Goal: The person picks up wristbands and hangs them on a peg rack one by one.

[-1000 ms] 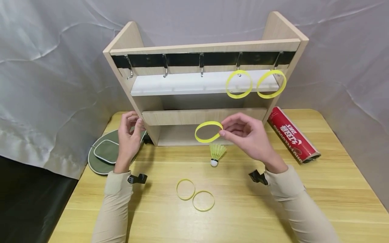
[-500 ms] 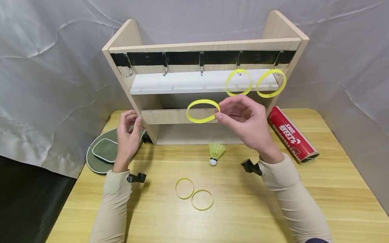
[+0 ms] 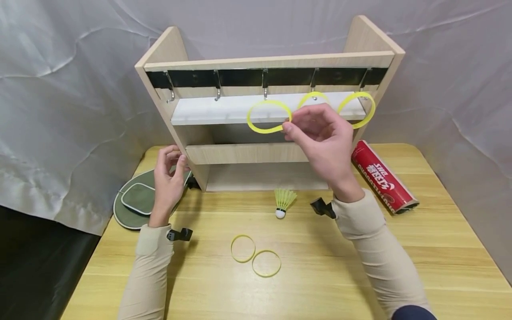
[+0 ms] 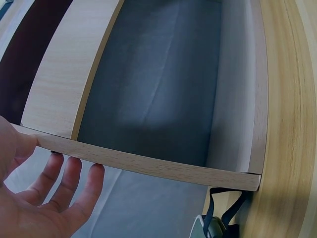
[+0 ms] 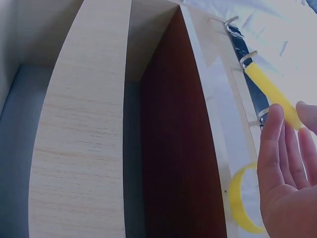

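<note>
My right hand [image 3: 322, 144] pinches a yellow ring [image 3: 266, 131] between thumb and fingers, level with the white shelf and just below the middle hook [image 3: 265, 93]. In the right wrist view the ring [image 5: 272, 94] appears edge-on, its far end overlapping a hook [image 5: 247, 59]. Two more yellow rings hang from the rightmost hooks: one [image 3: 373, 111] in plain sight, the other [image 3: 313, 94] partly behind my right hand. My left hand [image 3: 170, 184] grips the left side panel [image 4: 148, 163] of the wooden rack, fingers on its outer side.
Two yellow rings [image 3: 243, 261] lie on the wooden table [image 3: 320, 275]. A yellow shuttlecock [image 3: 283, 200] lies before the rack [image 3: 248, 153]. At right is a red tube [image 3: 384, 178]; at left, a green case [image 3: 136, 200] behind my left wrist.
My right hand has raised the yellow ring from near the shuttlecock up to the white shelf, and now covers part of a hanging ring. The left hand keeps its grip on the panel.
</note>
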Demonstrator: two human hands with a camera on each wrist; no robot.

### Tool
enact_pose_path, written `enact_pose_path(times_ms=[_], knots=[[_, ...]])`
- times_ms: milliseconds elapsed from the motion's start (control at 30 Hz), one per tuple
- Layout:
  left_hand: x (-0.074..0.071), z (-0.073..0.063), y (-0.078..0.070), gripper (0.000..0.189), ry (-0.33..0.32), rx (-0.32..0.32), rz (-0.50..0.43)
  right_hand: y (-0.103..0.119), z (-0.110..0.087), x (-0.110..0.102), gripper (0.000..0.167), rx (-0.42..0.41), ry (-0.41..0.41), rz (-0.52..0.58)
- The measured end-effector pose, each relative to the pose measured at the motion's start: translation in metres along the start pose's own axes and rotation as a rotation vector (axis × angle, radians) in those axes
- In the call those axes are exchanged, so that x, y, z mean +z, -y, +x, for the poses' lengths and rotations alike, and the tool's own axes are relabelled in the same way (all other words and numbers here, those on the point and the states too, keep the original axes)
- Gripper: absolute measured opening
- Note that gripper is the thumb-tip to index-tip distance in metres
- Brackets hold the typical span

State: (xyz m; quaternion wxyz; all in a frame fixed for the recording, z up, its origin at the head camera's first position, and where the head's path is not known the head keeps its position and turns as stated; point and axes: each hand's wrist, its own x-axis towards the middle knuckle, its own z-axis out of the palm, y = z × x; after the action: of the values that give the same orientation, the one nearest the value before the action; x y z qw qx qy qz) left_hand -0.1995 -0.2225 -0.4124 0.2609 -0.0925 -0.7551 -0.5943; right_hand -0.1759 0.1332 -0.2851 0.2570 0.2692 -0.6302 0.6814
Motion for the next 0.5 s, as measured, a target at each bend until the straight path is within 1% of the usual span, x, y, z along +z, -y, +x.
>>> enact_pose_path(times_ms=[233, 367, 500], knots=[[-0.0006, -0.0001, 0.0002, 0.029, -0.002, 0.000, 0.010, 0.0013, 0.0059, 0.0061, 0.027, -0.009, -0.020, -0.008], [-0.0005, -0.0002, 0.0006, 0.029, 0.000, 0.001, 0.007, 0.0036, 0.0063, 0.0074, 0.027, -0.023, -0.021, 0.006], [-0.0004, -0.0004, 0.0004, 0.029, -0.001, 0.004, 0.002, 0.0057, 0.0066, 0.0072, 0.026, -0.041, -0.019, -0.009]])
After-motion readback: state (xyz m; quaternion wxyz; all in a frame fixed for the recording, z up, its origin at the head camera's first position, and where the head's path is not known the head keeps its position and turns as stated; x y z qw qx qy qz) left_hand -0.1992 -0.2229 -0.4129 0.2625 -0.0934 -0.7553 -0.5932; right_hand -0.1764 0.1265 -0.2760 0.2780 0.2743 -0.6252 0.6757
